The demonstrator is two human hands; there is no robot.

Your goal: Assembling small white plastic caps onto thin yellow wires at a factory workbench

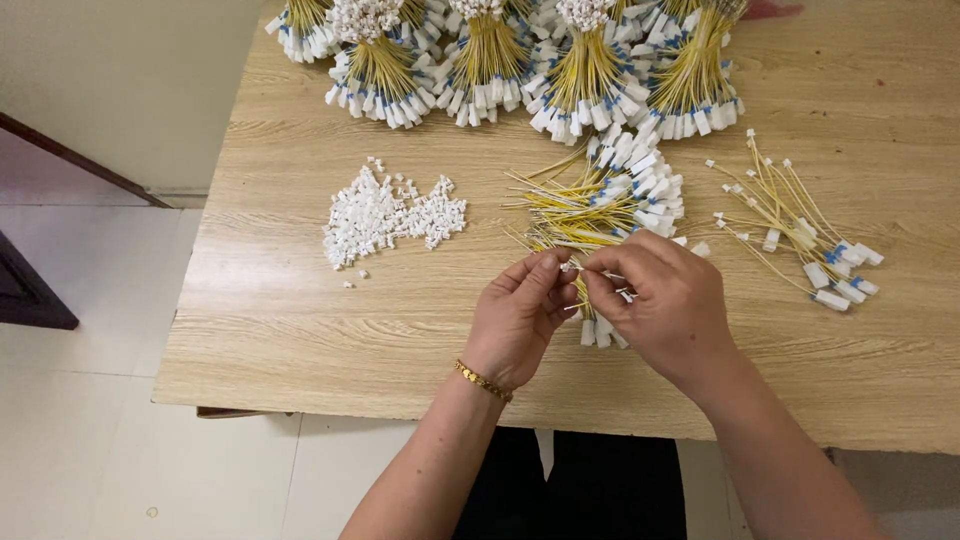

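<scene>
From the head camera, both hands meet over the near edge of a wooden table (300, 330). The left hand (520, 315), a gold bracelet (483, 381) at its wrist, pinches a tiny white connector (569, 266) between thumb and forefinger. The right hand (665, 300) is closed in a fine pinch on the end of a thin yellow wire (600, 262), its tip touching the connector; the rest of that wire is hidden behind the fingers.

Just beyond the hands lies a loose bundle (600, 205) of yellow wires with white-and-blue tags. To the left sits a pile of connectors (385, 212) (small white plastic pieces, a few strays beside it). To the right, well apart, a smaller set of wires (790, 225) lies fanned out. Tied bunches (500, 55) line the far edge.

The wire looks light and limp, likely to bend if gripped far from its tip, so a hold close to the end suits it. The connector seems hard, light and easy to drop; its sides appear the best place to grip.
</scene>
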